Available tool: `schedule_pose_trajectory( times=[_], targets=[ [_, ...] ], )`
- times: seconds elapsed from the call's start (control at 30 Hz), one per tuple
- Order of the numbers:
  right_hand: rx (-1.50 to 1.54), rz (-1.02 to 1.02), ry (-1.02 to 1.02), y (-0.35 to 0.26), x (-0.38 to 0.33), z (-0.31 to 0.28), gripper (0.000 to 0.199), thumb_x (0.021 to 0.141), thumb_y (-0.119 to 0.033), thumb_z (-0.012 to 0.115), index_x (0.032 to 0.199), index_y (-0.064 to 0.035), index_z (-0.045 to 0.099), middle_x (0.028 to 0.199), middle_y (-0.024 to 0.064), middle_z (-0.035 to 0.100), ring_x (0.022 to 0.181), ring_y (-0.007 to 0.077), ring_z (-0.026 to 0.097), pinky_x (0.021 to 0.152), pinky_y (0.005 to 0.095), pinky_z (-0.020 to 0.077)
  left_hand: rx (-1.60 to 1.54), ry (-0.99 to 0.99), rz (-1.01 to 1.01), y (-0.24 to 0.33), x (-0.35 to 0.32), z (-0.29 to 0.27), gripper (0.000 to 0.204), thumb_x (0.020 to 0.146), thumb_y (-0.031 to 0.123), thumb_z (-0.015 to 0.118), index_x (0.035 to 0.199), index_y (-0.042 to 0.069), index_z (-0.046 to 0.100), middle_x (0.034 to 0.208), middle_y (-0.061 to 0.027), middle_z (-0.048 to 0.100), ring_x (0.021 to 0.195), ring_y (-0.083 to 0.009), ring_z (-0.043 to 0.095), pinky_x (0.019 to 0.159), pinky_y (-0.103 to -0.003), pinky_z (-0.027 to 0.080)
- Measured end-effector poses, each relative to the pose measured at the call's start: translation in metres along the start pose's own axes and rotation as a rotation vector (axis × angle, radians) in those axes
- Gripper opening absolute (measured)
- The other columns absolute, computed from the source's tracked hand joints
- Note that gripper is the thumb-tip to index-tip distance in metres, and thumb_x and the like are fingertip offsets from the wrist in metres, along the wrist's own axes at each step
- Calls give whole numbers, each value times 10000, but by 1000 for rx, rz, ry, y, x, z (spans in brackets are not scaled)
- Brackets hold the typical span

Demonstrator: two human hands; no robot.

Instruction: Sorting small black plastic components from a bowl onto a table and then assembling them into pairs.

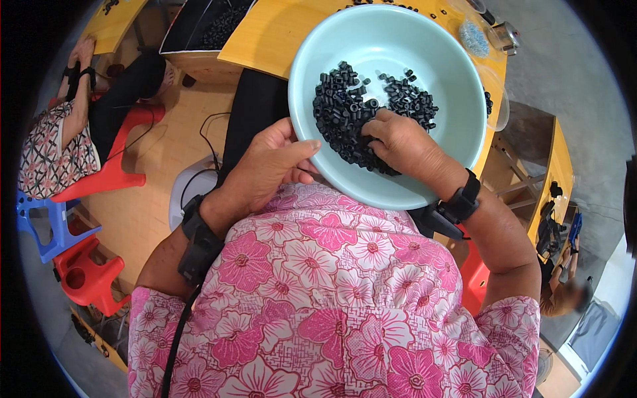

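A pale turquoise plastic basin [458, 73] is tilted toward me, its near rim against my flowered top. Many small black cylindrical parts [338, 106] lie inside it, some with a hole through the middle. They form a larger heap on the left and a smaller one on the right. My left hand [279, 156] grips the basin's left rim, thumb on the outer edge and fingers beneath. Inside the basin, my right hand [401, 139] reaches into the black parts with fingers bent together. Its fingertips are partly hidden among the parts, so what they pinch does not show.
The basin rests by a yellow table [265, 40]. At its right stand a clear container of bluish bits [474, 38] and a metal cup [505, 36]. A person [66, 132] sits at left on a red stool [126, 152], near a blue stool [50, 225]. Another person is at far right.
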State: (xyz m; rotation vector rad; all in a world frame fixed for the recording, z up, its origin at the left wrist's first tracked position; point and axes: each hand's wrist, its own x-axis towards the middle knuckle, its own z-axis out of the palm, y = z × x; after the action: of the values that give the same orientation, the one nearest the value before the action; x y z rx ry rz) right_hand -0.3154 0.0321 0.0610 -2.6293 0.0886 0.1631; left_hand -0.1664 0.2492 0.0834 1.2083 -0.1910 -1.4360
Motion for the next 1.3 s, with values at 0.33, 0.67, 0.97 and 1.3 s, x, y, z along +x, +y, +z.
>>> schedule_pose_trajectory(
  times=[0.33,0.67,0.97,1.3],
  targets=[
    [-64,75,-39,-8,0,2,183,788,-33,612,969,-18,635,913,166,597,839,359,644,788,437,539,31,37,-13,0,7,5,390,964,203,617,1273,37,448,1000,-55,631,737,-50,632,586,-181,551],
    [-73,103,-65,-5,-2,11,190,757,-19,621,947,-12,612,884,180,611,871,375,635,828,441,525,135,-39,-69,-7,18,-1,351,914,168,628,1205,6,517,1004,-58,625,786,-87,622,645,-214,550],
    [197,83,116,-14,-26,-30,162,767,-30,656,921,-2,615,821,140,629,791,279,630,708,373,505,70,-3,-11,-16,8,3,252,887,135,598,1093,-10,584,973,-82,632,795,-130,618,657,-251,535],
    [1123,216,668,34,-16,-136,102,922,-88,618,1009,-37,597,751,-29,550,587,29,443,483,167,307,3,364,200,-10,-78,-44,418,849,107,598,1244,-1,519,1038,-91,665,831,-165,661,563,-250,529]
  ],
)
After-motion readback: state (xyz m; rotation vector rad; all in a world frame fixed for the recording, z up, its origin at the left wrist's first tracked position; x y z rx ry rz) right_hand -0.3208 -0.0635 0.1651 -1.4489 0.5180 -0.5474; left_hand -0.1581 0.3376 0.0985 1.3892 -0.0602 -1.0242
